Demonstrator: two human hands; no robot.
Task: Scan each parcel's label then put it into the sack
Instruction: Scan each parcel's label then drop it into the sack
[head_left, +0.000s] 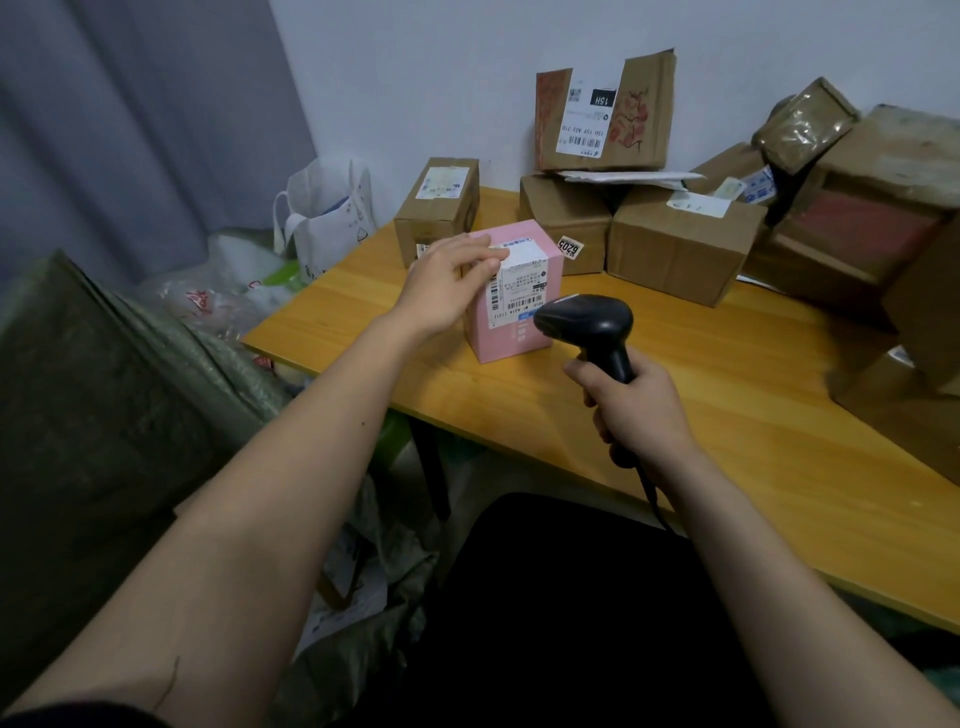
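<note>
We are in the middle of the job, at the scanning step for one parcel. Our left hand (447, 278) grips the top of the pink box (514, 291), which stands upright on the worktop (727, 415) near its left edge, its white label (517, 286) turned toward us. Our right hand (631, 405) is clenched round the handle of the black scanner (587, 322), whose head sits just beside the label and points at it. We judge this box still has to go into the sack once it reads.

Much is left: several brown cardboard parcels (675, 244) are piled along the back and right of the worktop, apparently unscanned. The grey-green woven sack (104, 389) lies well to the left, below the worktop; we cannot tell how many parcels are already inside.
</note>
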